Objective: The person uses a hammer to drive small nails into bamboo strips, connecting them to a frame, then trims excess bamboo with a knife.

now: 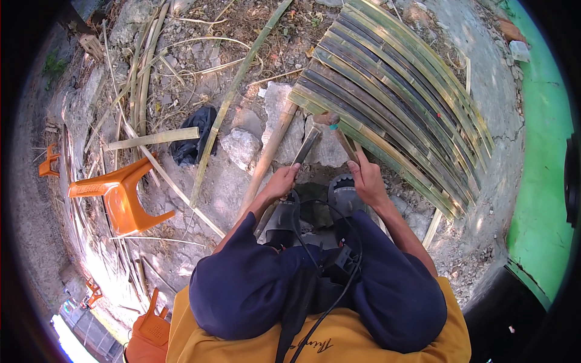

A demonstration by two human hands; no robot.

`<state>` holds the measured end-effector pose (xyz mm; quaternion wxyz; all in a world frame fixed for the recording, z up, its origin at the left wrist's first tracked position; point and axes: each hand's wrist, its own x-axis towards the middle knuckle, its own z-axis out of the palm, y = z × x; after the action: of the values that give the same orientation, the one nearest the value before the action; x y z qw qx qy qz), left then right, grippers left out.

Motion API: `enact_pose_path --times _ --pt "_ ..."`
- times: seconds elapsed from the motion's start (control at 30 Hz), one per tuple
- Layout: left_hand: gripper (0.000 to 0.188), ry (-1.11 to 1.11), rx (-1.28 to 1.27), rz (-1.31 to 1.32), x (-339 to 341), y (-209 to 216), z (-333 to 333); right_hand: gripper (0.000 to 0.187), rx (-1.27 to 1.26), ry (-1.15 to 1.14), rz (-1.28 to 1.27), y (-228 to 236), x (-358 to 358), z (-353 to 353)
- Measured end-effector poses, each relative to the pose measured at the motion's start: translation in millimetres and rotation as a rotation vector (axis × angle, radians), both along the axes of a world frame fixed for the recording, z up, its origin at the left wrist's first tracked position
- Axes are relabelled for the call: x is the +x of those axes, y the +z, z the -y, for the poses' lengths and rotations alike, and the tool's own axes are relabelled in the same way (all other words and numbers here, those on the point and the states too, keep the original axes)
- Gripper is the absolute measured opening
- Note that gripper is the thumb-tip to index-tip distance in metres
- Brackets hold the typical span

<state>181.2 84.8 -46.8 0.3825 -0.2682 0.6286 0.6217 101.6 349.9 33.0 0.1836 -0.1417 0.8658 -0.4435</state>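
My left hand (282,182) is closed round a dark, narrow strip (308,146) that looks like a bamboo slat. The strip slants up and to the right from my fist. In my right hand (368,182) is a hammer (345,145), gripped by its wooden handle. The hammer's head (327,118) points up and left, close to the strip's upper end; whether they touch I cannot tell. Just beyond my hands lies a panel of split bamboo slats (387,103), green and dark, laid side by side. A wooden pole (270,153) passes under the panel's near-left corner.
An overturned orange plastic chair (124,195) lies at the left. Pale stones (241,147), a black plastic bag (193,144) and loose bamboo strips (233,91) cover the ground ahead. A green wall (538,151) runs along the right. My shoes (345,193) stand just below my hands.
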Motion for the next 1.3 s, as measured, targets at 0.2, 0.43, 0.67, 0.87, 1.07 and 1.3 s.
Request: enact_pose_path --times 0.2,0.43,0.67,0.87,1.07,1.3 --pt "0.05 0.033 0.127 0.076 -11 4 -7 0.024 0.205 0.033 0.009 -56 25 -8" --pt "0.05 0.051 0.181 0.116 -7 -3 -8 0.03 0.136 0.005 0.141 -52 27 -1" --pt "0.049 0.094 0.264 0.151 -5 7 -1 0.024 -0.193 -0.183 -0.119 -12 14 8" --pt "0.05 0.069 0.271 0.167 -7 1 -9 0.026 0.159 -0.023 0.014 -79 29 -19" --pt "0.05 0.097 0.242 0.157 -1 1 -6 0.025 0.041 -0.026 0.013 -11 1 -2" --pt "0.05 0.086 0.318 0.179 -14 7 -13 0.025 -0.053 -0.121 -0.125 -65 32 -11"
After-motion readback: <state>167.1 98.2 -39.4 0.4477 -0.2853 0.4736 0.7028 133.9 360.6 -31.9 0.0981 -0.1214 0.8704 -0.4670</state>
